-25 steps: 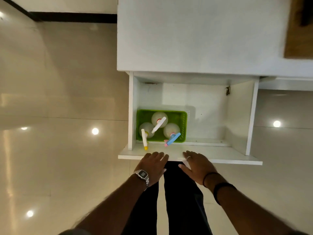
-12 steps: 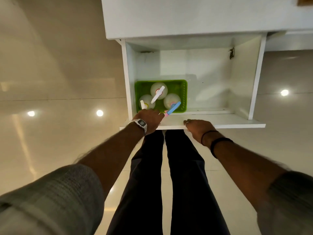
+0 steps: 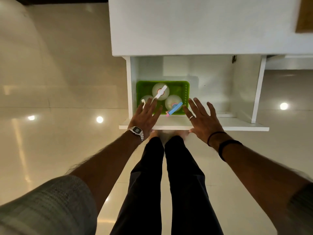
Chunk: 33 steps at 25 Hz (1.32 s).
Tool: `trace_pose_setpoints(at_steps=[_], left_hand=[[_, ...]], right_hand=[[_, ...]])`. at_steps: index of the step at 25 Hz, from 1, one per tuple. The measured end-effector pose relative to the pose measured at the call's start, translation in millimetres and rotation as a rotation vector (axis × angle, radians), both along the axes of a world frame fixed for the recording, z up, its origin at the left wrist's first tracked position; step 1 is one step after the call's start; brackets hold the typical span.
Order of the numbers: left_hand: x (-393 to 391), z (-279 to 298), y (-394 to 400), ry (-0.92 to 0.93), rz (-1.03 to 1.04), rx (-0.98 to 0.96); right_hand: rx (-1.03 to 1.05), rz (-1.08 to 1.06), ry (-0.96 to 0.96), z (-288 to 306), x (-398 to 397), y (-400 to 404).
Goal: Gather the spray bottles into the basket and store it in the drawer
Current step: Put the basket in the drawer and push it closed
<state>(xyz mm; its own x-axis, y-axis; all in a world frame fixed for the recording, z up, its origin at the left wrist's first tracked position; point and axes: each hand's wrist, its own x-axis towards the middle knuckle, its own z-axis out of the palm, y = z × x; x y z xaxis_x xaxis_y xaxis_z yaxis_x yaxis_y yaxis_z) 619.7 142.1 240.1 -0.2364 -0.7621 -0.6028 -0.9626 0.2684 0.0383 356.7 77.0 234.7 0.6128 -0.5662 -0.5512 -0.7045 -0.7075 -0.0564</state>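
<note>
A green basket (image 3: 186, 92) sits in the left front corner of the open white drawer (image 3: 194, 125). Three white spray bottles stand in it: one with a white nozzle (image 3: 160, 92), one with a blue nozzle (image 3: 174, 106), and a third (image 3: 145, 98) partly hidden behind my left hand. My left hand (image 3: 146, 116), with a wristwatch, hovers flat over the basket's left front corner, fingers spread and holding nothing. My right hand (image 3: 202, 122) is spread open just right of the basket, above the drawer's front edge, also holding nothing.
The drawer is pulled out from a white cabinet (image 3: 194, 26), and its right half holds nothing. My legs (image 3: 169, 175) stand right below the drawer front on a glossy tiled floor (image 3: 59, 99). A wooden surface (image 3: 304, 14) shows at the top right.
Both hands have lifted off the drawer's front edge and spread open, now hovering over the basket's front corners. The camera view shifted, showing more of the cabinet top.
</note>
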Motion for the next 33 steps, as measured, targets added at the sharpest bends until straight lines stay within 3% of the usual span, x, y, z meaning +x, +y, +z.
trace_pose_setpoints(at_steps=[8, 12, 15, 18, 19, 21, 23, 26, 29, 33], left_hand=[[17.4, -2.5, -56.1, 0.040, -0.063, -0.242], [22.8, 3.7, -84.0, -0.018, 0.040, -0.266], [16.9, 8.9, -90.1, 0.002, 0.383, -0.309], [-6.7, 19.0, -87.6, 0.123, 1.078, -0.203], [-19.1, 23.6, -90.0, 0.263, 1.406, -0.104], [-39.9, 29.9, -107.9, 0.733, 2.091, 0.132], [-48.2, 37.8, -134.3, 1.123, 2.481, 0.259], [-34.7, 43.4, -170.5, 1.457, 2.717, 0.211], [-24.1, 51.5, -188.9, 1.389, 2.703, 0.142], [-15.9, 56.9, -207.1, 1.511, 2.726, 0.203]], right_hand=[[-0.159, 0.001, 0.022, 6.8, 21.8, -58.1], [-0.144, -0.151, -0.014, 13.7, 29.8, -91.2], [-0.180, -0.491, -0.056, 16.1, 38.3, -99.0], [-0.076, -1.269, -0.244, 15.9, 56.1, -89.7], [0.059, -1.587, -0.378, 15.1, 64.3, -89.1], [0.449, -2.192, -0.649, 15.0, 81.9, -95.8], [0.753, -2.497, -0.867, 19.1, 96.0, -111.7], [0.845, -2.639, -1.042, 28.3, 102.0, -143.1], [0.852, -2.680, -1.079, 39.2, 103.0, -165.4], [0.847, -2.658, -1.068, 44.8, 109.0, -191.4]])
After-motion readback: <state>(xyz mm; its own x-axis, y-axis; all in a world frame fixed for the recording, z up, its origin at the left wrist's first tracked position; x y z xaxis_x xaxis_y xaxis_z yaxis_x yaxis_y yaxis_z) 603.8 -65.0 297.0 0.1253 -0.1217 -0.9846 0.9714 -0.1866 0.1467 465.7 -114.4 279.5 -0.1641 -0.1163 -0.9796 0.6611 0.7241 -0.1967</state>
